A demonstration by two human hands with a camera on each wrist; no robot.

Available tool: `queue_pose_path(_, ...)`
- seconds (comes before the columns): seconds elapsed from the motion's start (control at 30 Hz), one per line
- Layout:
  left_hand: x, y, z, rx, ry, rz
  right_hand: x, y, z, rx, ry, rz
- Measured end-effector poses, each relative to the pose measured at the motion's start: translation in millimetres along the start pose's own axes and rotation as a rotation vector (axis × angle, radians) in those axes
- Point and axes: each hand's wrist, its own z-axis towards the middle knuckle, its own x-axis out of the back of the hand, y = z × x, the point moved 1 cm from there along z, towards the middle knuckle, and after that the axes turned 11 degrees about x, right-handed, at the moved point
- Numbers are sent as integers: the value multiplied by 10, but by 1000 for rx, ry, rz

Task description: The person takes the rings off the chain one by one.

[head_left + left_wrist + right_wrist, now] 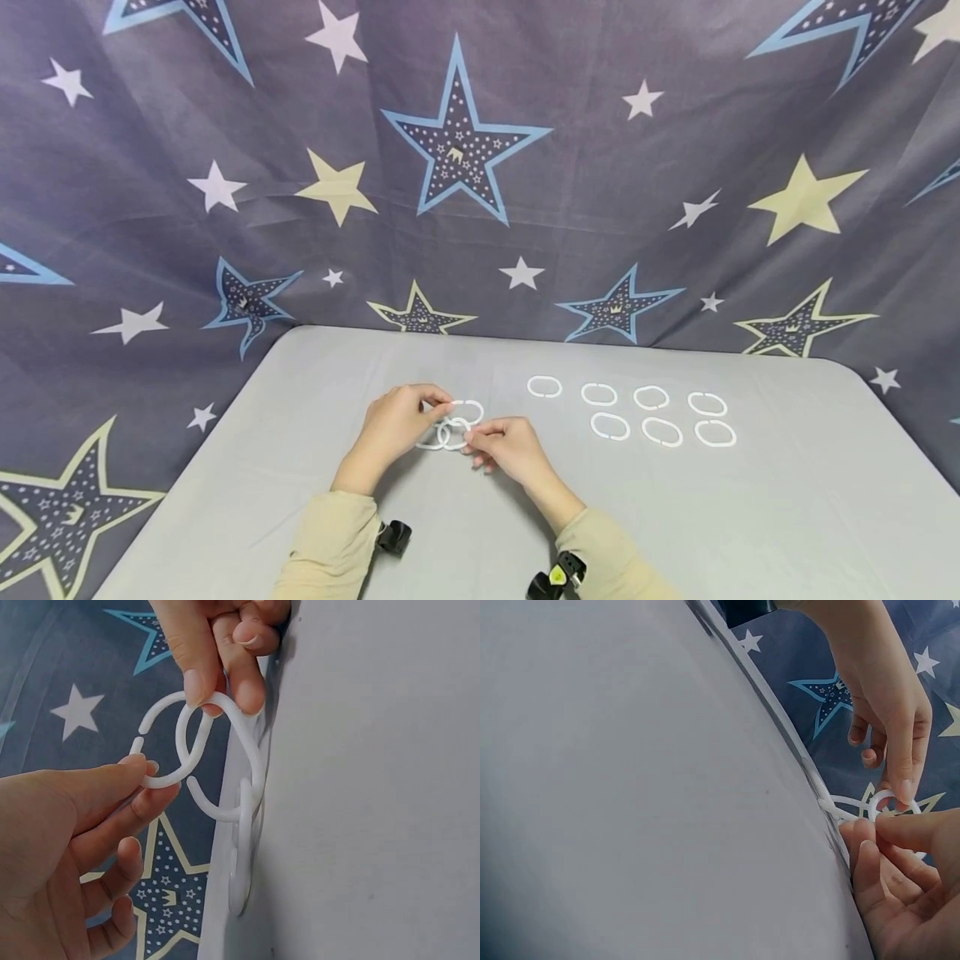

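Note:
My left hand (397, 427) pinches an oval white plastic link (166, 781) between thumb and finger; a small gap shows in it in the left wrist view. Opposite, my right hand (513, 452) grips a second white link (255, 754) between thumb and fingertips. These two links cross each other just above the table. From the second one a third link (241, 874) hangs down, its lower end at the tabletop. In the right wrist view the left hand (900, 712) comes from above and the fingers partly hide the links.
Several loose white links (662, 432) lie flat in two rows on the right side of the grey-covered table (750, 517). A dark curtain (585, 217) with stars hangs behind the table's far edge. Each wrist carries a black camera (394, 537).

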Motion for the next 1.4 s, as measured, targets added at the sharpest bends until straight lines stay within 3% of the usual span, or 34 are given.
queue_pose_path(0.27,-49,13,10,-18,14,4,12,19,-3,4,7,14)
queue_pose_path(0.77,-8,-36,-22,-23,39,81,28,37,21,11,-36,58)
queue_pose_path(1.4,163,31,71,-76,-75,155,33,22,3,13,-55,84)
